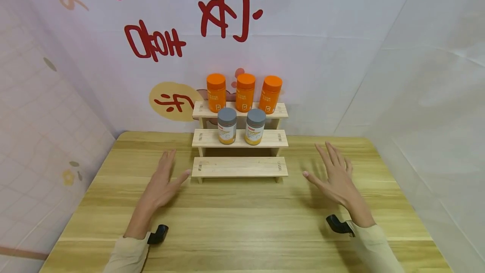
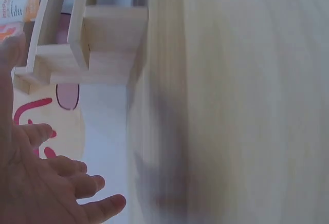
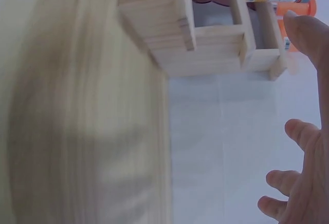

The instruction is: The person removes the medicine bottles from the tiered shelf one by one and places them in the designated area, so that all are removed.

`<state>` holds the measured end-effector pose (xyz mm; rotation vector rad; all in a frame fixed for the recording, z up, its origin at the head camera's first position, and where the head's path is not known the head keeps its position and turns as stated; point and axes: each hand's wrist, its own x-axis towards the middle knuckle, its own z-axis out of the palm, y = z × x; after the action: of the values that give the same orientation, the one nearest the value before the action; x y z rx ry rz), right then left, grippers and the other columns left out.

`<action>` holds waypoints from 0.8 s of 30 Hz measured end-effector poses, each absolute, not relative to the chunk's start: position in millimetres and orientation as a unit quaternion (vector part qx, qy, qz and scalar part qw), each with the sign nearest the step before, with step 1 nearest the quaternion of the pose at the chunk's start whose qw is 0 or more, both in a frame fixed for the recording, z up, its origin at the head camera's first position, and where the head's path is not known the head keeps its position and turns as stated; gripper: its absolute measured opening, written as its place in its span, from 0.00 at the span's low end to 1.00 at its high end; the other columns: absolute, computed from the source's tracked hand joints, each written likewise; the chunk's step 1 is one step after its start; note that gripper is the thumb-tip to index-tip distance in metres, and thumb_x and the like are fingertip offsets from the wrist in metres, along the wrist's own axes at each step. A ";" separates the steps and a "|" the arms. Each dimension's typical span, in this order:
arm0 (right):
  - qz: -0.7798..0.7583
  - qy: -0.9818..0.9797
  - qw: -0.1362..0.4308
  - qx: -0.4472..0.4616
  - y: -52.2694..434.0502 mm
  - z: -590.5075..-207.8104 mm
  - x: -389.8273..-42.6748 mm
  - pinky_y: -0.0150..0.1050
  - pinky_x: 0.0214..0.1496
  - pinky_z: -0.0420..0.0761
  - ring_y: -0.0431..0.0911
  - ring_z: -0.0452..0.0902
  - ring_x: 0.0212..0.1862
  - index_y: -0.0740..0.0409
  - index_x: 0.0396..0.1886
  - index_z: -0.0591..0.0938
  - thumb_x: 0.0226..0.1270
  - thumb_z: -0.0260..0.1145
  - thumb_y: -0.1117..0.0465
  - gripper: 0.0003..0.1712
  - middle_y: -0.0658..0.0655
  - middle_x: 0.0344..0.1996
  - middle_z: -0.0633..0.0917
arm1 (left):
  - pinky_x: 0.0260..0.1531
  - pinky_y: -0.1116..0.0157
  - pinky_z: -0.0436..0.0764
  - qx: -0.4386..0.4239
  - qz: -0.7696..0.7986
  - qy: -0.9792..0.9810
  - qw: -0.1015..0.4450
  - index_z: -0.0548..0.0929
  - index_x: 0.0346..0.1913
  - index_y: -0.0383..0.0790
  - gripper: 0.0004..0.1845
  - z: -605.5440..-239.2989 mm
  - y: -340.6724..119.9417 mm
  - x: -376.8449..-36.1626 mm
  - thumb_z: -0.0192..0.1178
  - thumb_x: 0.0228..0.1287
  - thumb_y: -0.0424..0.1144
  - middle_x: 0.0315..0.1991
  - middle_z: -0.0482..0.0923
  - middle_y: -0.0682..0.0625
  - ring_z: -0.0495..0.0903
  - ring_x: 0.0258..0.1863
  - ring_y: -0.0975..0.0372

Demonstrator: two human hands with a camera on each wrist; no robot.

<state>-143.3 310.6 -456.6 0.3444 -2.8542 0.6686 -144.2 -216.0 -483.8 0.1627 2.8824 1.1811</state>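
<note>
The wooden bench (image 1: 242,222) carries everything, with a printed backdrop (image 1: 227,33) rising behind it. Toward the back of the bench stands a three-step wooden shelf (image 1: 240,167); its lowest step is bare. Three orange-capped bottles (image 1: 245,92) stand in a row on the top step, and two grey-capped bottles (image 1: 241,126) stand side by side on the middle step, just below and in front of them.

The left hand (image 1: 163,182) hovers low over the bench just left of the shelf, its thumb tip near the bottom step's left end. Its grip is fully open, fingers straight and spread, holding nothing. The right hand (image 1: 335,176) lies right of the shelf, a little farther off, also open and empty.

Both wrist views are blurred, which suggests motion. A likely risk: a fast sweep inward could bump the light shelf and topple the upright bottles, the top row most easily
</note>
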 end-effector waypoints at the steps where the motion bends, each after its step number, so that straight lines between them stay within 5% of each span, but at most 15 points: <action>1: 0.230 -0.962 0.094 0.116 308.9 -455.5 -144.2 0.80 0.72 0.38 0.67 0.39 0.82 0.35 0.85 0.48 0.67 0.68 0.37 0.55 0.57 0.84 0.43 | 0.72 0.26 0.49 0.052 0.387 0.920 0.012 0.35 0.84 0.58 0.50 -484.0 -213.0 -145.6 0.53 0.73 0.67 0.84 0.30 0.39 0.37 0.82 0.37; 12: 0.263 -0.951 0.100 0.131 293.8 -442.7 -157.1 0.77 0.73 0.41 0.69 0.41 0.81 0.35 0.85 0.47 0.68 0.68 0.41 0.54 0.57 0.84 0.44 | 0.76 0.33 0.55 0.029 0.446 0.894 0.015 0.35 0.83 0.64 0.47 -488.5 -193.4 -154.0 0.53 0.75 0.64 0.83 0.44 0.39 0.48 0.81 0.38; 24: 0.304 -0.938 0.089 0.141 280.9 -427.3 -169.1 0.79 0.73 0.39 0.71 0.41 0.80 0.33 0.84 0.46 0.71 0.67 0.41 0.52 0.56 0.84 0.43 | 0.70 0.44 0.73 0.027 0.552 0.833 0.032 0.47 0.84 0.51 0.43 -488.4 -182.5 -156.8 0.55 0.77 0.57 0.76 0.65 0.35 0.69 0.73 0.43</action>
<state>-169.1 280.9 -427.3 0.4195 -2.7920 0.9033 -156.8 -182.5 -488.4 0.0822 2.5652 1.6984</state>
